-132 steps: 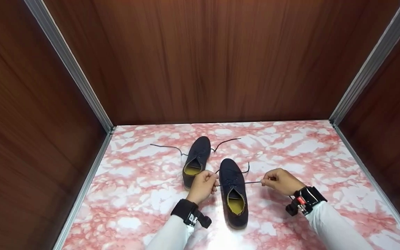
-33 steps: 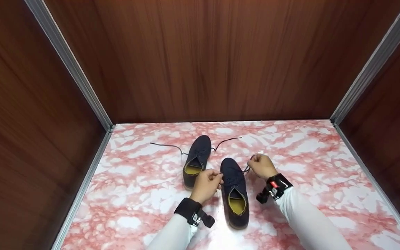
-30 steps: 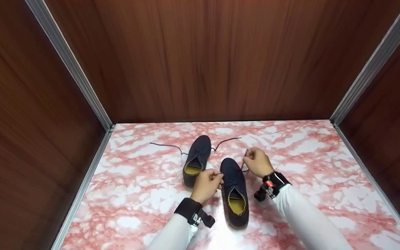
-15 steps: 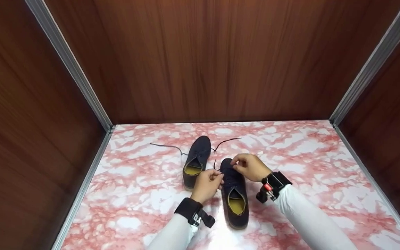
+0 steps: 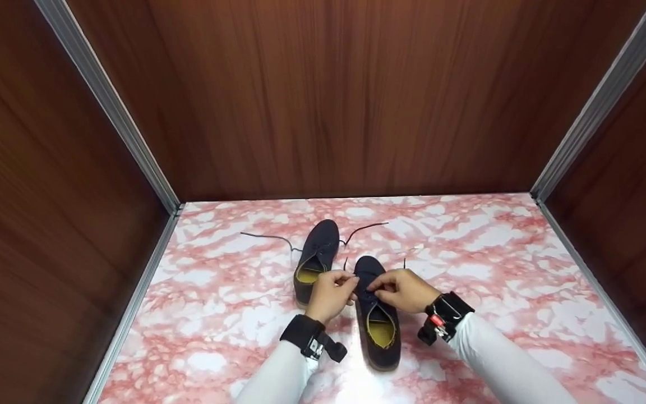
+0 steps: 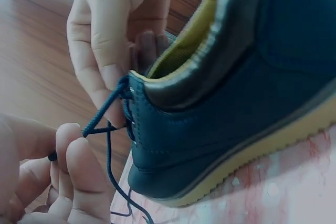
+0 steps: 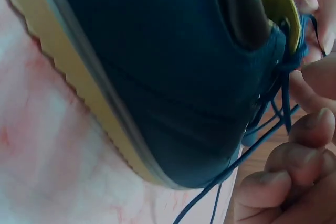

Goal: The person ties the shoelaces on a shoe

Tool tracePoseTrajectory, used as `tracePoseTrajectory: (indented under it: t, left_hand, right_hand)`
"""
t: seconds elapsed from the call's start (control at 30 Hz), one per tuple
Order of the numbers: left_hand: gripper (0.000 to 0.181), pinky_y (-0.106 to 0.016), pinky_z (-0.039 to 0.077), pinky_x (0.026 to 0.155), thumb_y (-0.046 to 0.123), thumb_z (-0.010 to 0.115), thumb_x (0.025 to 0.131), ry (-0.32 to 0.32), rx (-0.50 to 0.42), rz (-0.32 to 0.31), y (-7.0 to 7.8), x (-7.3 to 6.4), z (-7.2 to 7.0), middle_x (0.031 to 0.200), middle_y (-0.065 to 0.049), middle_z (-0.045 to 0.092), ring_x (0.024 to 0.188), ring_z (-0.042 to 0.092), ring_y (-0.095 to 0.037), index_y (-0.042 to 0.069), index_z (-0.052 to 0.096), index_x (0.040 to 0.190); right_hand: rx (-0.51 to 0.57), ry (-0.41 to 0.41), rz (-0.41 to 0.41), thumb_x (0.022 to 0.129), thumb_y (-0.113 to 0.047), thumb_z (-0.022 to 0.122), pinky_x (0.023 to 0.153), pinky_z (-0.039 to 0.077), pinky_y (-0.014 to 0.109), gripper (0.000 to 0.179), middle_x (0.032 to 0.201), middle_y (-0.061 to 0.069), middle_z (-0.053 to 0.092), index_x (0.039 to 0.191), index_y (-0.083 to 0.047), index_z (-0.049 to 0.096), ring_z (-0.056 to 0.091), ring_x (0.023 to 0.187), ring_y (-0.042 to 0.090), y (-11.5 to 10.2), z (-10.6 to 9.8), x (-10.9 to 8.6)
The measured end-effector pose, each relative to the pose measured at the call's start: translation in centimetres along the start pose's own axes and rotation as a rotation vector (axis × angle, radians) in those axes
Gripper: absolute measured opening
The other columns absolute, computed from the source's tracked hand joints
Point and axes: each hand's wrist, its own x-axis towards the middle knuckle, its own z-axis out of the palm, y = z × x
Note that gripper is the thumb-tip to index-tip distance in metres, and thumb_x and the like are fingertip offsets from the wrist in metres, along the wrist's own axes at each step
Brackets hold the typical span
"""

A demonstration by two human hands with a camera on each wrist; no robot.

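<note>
Shoe (image 5: 378, 315) sits sole-down on the worktop (image 5: 208, 306), btwn the two hands; long axis runs away from the person, toe at far end & a touch to L, heel nearest. L hand (image 5: 328, 294) is at its L edge, fingers (image 6: 81, 156) pinching the lace (image 6: 103, 109), which runs taut-ish from the lacing (image 7: 286, 72) out to L, w/ a bend at the fingertips; prob. a loop, can't be sure.

R hand (image 5: 407, 292) comes in from R, over the shoe's R side, fingers bent & tips right at the lacing, approx mid-shoe. Can't tell if they grip lace or just touch it. So R is the nearer hand to the lacing; L holds slack off to one side. Key relation, as I judge it: R tips lie just to the R of the L pinch, lace spanning the short gap crosswise to the long axis.

Loose ends poke up each side of the shoe near the toe. Other shoe (image 5: 318, 241) lies farther off to L, its ends spread out both ways, no fingers on them.
</note>
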Motion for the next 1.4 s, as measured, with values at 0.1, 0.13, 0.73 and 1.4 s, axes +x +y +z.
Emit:
tracePoseTrajectory:
  t: [0.1,0.13,0.73,1.4]
  left_hand:
    - [0.022,-0.019,0.057,0.054,0.006,0.069,0.098,-0.009,-0.102,-0.048,0.1,0.3,0.1,0.077,-0.016,0.069,0.057,0.065,-0.007,-0.014,0.071,0.104]
    - [0.021,-0.019,0.058,0.055,0.006,0.069,0.098,-0.012,-0.132,-0.063,0.2,0.4,0.2,0.074,-0.012,0.068,0.057,0.065,-0.007,-0.014,0.070,0.104]
    - [0.029,-0.022,0.062,0.060,0.013,0.064,0.103,-0.049,-0.225,-0.119,0.6,0.8,0.7,0.075,-0.005,0.066,0.060,0.067,-0.008,-0.015,0.067,0.110]
    - [0.022,-0.042,0.057,0.098,0.003,0.075,0.090,-0.021,0.850,0.313,0.9,3.2,1.3,0.111,-0.013,0.078,0.110,0.072,-0.032,0.005,0.076,0.112]
  right_hand:
    - [0.029,-0.046,-0.028,0.091,-0.004,0.065,0.066,0.046,0.016,0.023,0.090,0.005,0.075,0.106,-0.011,0.081,0.053,0.071,-0.003,-0.3,0.2,0.0]
    - [0.051,-0.060,-0.033,0.090,-0.003,0.064,0.066,0.046,0.016,0.023,0.093,0.006,0.075,0.105,-0.009,0.080,0.053,0.072,-0.003,-0.4,0.2,0.1]
    - [0.264,-0.010,0.077,0.096,-0.020,0.075,0.056,0.039,0.014,0.022,0.071,-0.010,0.057,0.084,-0.003,0.067,0.048,0.060,-0.003,0.0,0.7,0.0]
    - [0.323,0.073,0.108,0.106,-0.023,0.062,0.050,0.035,0.017,0.029,0.063,-0.008,0.050,0.089,-0.002,0.071,0.044,0.054,0.001,0.1,-1.3,-0.5]
